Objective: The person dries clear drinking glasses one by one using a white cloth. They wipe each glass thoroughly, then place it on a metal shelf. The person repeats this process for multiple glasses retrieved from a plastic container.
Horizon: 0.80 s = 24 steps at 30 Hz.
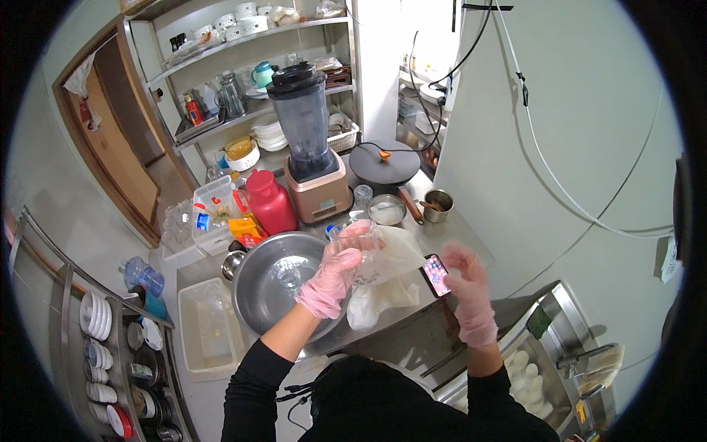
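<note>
My left hand (333, 273), in a pink glove, grips a clear drinking glass (368, 266) over the right rim of a wide stainless steel basin (259, 295). Something clear glints inside that basin; whether it is glass or water I cannot tell. Pale cloths (373, 304) lie on the metal worktop (409, 320) below and beside the glass. My right hand (474, 293), also gloved in pink, is blurred and raised with thumb and fingers apart, holding nothing visible. Just left of it, a smartphone (436, 275) lies with its screen lit.
Behind the basin stand a red jug (269, 201) and a blender (317, 188). A lidded pan (385, 161), a bowl (386, 211) and a metal pot (439, 204) sit farther right. An off-white tub (190, 331) is at left, with a sink (538, 409) at lower right.
</note>
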Tool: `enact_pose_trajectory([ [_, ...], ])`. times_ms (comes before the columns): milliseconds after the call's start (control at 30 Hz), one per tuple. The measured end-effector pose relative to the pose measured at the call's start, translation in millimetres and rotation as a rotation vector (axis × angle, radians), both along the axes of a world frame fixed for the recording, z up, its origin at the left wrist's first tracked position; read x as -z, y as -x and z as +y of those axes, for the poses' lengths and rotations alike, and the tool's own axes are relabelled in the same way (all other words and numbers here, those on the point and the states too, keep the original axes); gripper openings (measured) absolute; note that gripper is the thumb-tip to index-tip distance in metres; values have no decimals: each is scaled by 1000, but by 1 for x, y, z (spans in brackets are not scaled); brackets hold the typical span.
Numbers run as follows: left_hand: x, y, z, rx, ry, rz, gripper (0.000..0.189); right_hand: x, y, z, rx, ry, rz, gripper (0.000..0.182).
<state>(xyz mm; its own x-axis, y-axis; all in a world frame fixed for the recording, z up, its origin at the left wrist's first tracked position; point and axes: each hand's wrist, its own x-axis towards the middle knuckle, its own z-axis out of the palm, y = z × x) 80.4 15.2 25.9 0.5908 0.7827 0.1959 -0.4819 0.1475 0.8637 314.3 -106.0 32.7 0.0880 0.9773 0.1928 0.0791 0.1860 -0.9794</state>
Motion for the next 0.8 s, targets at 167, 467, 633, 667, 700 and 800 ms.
enact_pose_trajectory([
  [167,-10,-20,-19,43,48,-60,79,41,69,42,161,-388,-336,84],
  [467,-11,19,-6,89,-35,101,76,86,40,79,256,-267,-310,40],
  [633,-1,56,3,-123,-223,512,69,7,25,67,-4,-2,-250,56],
  [667,11,59,6,-168,-288,546,72,4,23,67,-52,40,-243,56],
  [700,9,58,5,-173,-323,605,72,1,19,65,-86,86,-236,57],
  [800,4,62,4,-210,-514,764,71,-33,44,58,-103,35,-360,51],
])
